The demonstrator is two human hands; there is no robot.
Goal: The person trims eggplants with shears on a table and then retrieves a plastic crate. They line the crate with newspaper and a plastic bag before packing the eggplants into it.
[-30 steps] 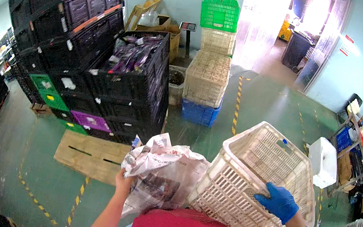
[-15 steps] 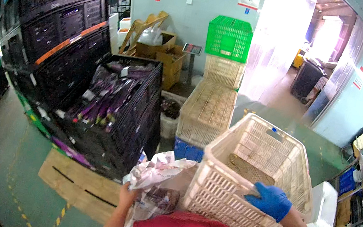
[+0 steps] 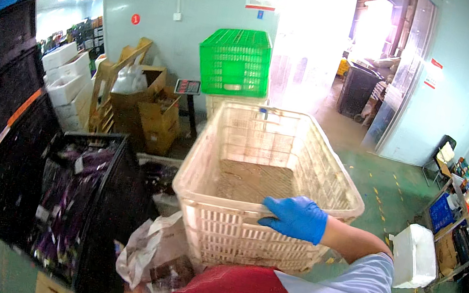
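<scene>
My right hand [image 3: 296,217], in a blue glove, is closed over the near rim of a large, dirty white plastic crate [image 3: 250,237]. The crate has slatted walls and a brown, soiled bottom; no goods show inside. It sits in front of or over the stack of pale crates, largely hiding them; whether it rests on them I cannot tell. Low on the left, my bare left hand [image 3: 129,288] grips a crumpled white, partly see-through plastic bag [image 3: 157,249] against the crate's near left corner. The bag covers most of those fingers.
A black crate [image 3: 106,199] of bagged purple eggplants stands at left beside tall black crates [image 3: 24,128]. Behind are a green crate [image 3: 237,62], cardboard boxes [image 3: 157,123] and a scale [image 3: 188,88]. A white foam box [image 3: 413,256] lies on the floor at right.
My right hand has carried the white crate left and forward, in front of the crate stack. The view has turned right. The bag stays in my left hand, lower in the picture.
</scene>
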